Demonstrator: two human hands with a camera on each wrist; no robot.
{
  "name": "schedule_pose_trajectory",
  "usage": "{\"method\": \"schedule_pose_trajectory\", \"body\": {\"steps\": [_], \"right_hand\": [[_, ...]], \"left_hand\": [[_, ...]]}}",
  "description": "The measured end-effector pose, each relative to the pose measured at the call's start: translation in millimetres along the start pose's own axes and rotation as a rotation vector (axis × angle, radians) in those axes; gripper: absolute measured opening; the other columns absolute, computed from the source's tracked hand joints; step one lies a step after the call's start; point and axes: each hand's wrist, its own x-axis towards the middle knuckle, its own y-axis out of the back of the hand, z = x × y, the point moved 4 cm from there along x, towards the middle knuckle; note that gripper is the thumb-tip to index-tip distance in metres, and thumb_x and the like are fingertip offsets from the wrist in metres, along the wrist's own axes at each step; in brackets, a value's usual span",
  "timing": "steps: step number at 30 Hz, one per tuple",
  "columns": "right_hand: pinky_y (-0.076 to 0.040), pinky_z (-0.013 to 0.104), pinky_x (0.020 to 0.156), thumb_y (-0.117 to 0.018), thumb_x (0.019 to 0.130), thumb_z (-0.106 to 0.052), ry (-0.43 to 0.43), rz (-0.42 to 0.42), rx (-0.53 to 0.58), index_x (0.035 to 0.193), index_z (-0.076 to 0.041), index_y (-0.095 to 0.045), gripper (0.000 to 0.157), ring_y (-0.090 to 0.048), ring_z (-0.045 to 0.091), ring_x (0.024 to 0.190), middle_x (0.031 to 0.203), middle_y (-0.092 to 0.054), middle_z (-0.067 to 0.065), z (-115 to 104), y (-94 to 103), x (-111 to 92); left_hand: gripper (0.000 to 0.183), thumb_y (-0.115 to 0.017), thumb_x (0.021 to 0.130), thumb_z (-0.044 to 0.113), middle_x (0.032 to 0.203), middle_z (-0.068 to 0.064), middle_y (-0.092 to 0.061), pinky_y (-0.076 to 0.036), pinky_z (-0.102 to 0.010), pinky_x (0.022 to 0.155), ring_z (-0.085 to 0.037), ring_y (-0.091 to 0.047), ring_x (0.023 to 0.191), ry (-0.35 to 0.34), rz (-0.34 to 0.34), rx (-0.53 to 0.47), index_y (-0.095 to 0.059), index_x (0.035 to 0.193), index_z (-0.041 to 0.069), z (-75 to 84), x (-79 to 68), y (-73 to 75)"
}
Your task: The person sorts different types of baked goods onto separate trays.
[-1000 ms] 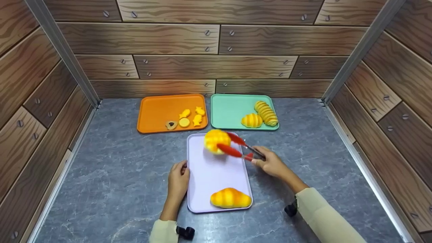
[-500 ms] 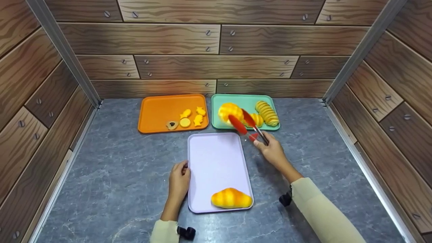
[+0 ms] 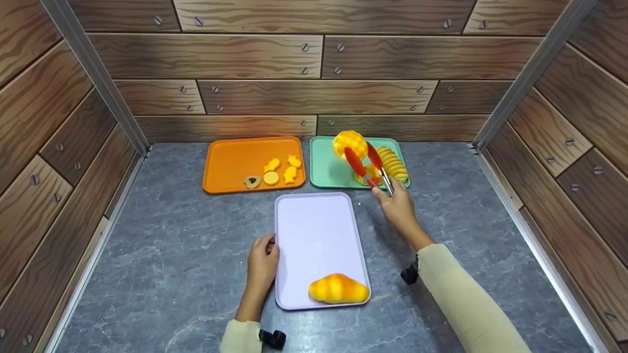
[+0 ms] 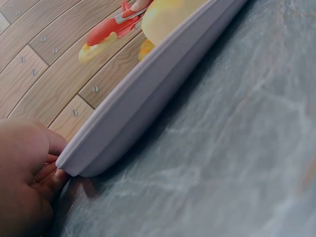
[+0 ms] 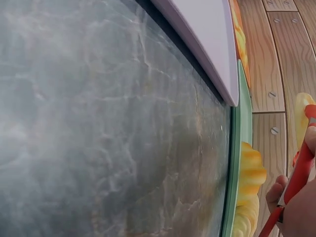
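My right hand (image 3: 400,208) grips red-tipped tongs (image 3: 354,162) by the handles. Between their tips is a round yellow bun (image 3: 349,142) with a grid-patterned crust, raised over the mint green tray (image 3: 325,169). A striped roll and a long twisted bread (image 3: 392,164) lie on that tray; the tongs partly cover the roll. My left hand (image 3: 262,262) holds the lilac tray (image 3: 314,230) at its left edge, thumb and fingers pinching the rim in the left wrist view. On the lilac tray's near end lies a golden croissant-shaped bread (image 3: 338,289).
An orange tray (image 3: 228,166) at the back left bears several small yellow fish shapes, a round yellow piece (image 3: 271,178) and a brown piece with a dark heart (image 3: 252,182). Wood-patterned walls (image 3: 274,98) enclose the grey marbled tabletop (image 3: 186,255) at the back and sides.
The tongs and bun have moved from over the lilac tray's far end, back and to the right, to above the mint green tray. My left hand stays at the lilac tray's edge.
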Motion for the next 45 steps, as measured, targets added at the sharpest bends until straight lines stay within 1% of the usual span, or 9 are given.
{"method": "schedule_pose_trajectory", "body": {"steps": [2, 6, 15, 20, 25, 29, 35, 41, 45], "right_hand": [[-0.04, 0.055, 0.103, -0.068, 0.096, -0.033, -0.002, 0.016, -0.01, 0.147, -0.003, -0.048, 0.063, -0.053, 0.038, 0.122, 0.135, -0.054, 0.022, 1, 0.2, 5], [-0.039, 0.058, 0.107, -0.065, 0.097, -0.037, -0.027, 0.037, -0.081, 0.149, 0.001, -0.043, 0.068, -0.051, 0.042, 0.129, 0.14, -0.052, 0.025, 3, 0.6, 12], [-0.041, 0.06, 0.105, -0.063, 0.098, -0.041, -0.073, 0.047, -0.227, 0.147, 0.01, -0.041, 0.074, -0.053, 0.049, 0.123, 0.135, -0.053, 0.033, 0, -6.4, 27], [-0.045, 0.06, 0.097, -0.062, 0.098, -0.04, -0.06, 0.038, -0.302, 0.136, 0.013, -0.05, 0.067, -0.058, 0.05, 0.113, 0.122, -0.059, 0.033, -2, -13.0, 33], [-0.046, 0.061, 0.091, -0.063, 0.097, -0.038, -0.054, 0.049, -0.311, 0.124, 0.014, -0.057, 0.058, -0.059, 0.049, 0.105, 0.114, -0.061, 0.032, -6, -17.5, 37], [-0.046, 0.06, 0.091, -0.066, 0.096, -0.036, -0.04, 0.046, -0.324, 0.123, 0.016, -0.057, 0.059, -0.059, 0.05, 0.104, 0.113, -0.06, 0.033, -8, -22.4, 39], [-0.045, 0.059, 0.096, -0.067, 0.095, -0.039, -0.048, 0.034, -0.301, 0.131, 0.017, -0.052, 0.068, -0.057, 0.048, 0.109, 0.12, -0.058, 0.034, -4, -21.9, 38], [-0.045, 0.06, 0.094, -0.064, 0.097, -0.039, -0.035, 0.002, -0.293, 0.134, 0.018, -0.049, 0.071, -0.057, 0.048, 0.108, 0.122, -0.056, 0.035, -3, -16.6, 33], [-0.044, 0.06, 0.099, -0.063, 0.098, -0.04, -0.045, -0.022, -0.282, 0.143, 0.019, -0.04, 0.077, -0.055, 0.048, 0.114, 0.128, -0.052, 0.036, -3, -12.4, 27]], "left_hand": [[0.03, -0.06, 0.091, 0.0, 0.101, -0.012, -0.066, -0.053, -0.036, 0.081, -0.02, -0.062, 0.088, 0.002, -0.001, -0.002, -0.069, 0.119, -0.004, -0.1, 0.4, 0.0], [0.03, -0.06, 0.091, 0.0, 0.101, -0.013, -0.066, -0.053, -0.037, 0.081, -0.02, -0.062, 0.089, -0.004, -0.003, 0.005, -0.069, 0.119, -0.004, 0.5, 0.6, 0.6], [0.03, -0.06, 0.091, 0.0, 0.102, -0.013, -0.066, -0.052, -0.037, 0.081, -0.021, -0.061, 0.089, -0.009, 0.004, 0.011, -0.069, 0.119, -0.004, 1.0, -1.2, 0.5], [0.03, -0.059, 0.09, 0.0, 0.101, -0.012, -0.066, -0.052, -0.034, 0.08, -0.019, -0.06, 0.087, -0.01, -0.002, 0.008, -0.069, 0.118, -0.004, 0.5, -1.3, -1.4], [0.03, -0.059, 0.091, 0.0, 0.101, -0.011, -0.065, -0.051, -0.033, 0.078, -0.017, -0.059, 0.086, -0.004, -0.013, 0.016, -0.069, 0.119, -0.004, 0.8, -1.1, -2.4], [0.03, -0.059, 0.091, 0.0, 0.1, -0.011, -0.065, -0.051, -0.034, 0.079, -0.018, -0.059, 0.086, -0.001, -0.011, 0.015, -0.069, 0.119, -0.004, 0.0, -1.2, -0.8], [0.03, -0.059, 0.09, -0.001, 0.1, -0.012, -0.066, -0.052, -0.033, 0.079, -0.018, -0.059, 0.087, -0.018, -0.006, 0.001, -0.069, 0.119, -0.004, 0.1, -0.8, 0.1], [0.031, -0.06, 0.09, -0.001, 0.098, -0.011, -0.065, -0.051, -0.033, 0.078, -0.018, -0.059, 0.085, -0.024, -0.001, 0.0, -0.07, 0.119, -0.004, 1.2, -1.1, 1.2], [0.032, -0.059, 0.09, 0.0, 0.099, -0.011, -0.065, -0.051, -0.033, 0.078, -0.018, -0.059, 0.086, -0.015, -0.009, 0.002, -0.069, 0.12, -0.004, 1.6, -1.8, 0.5]]}}
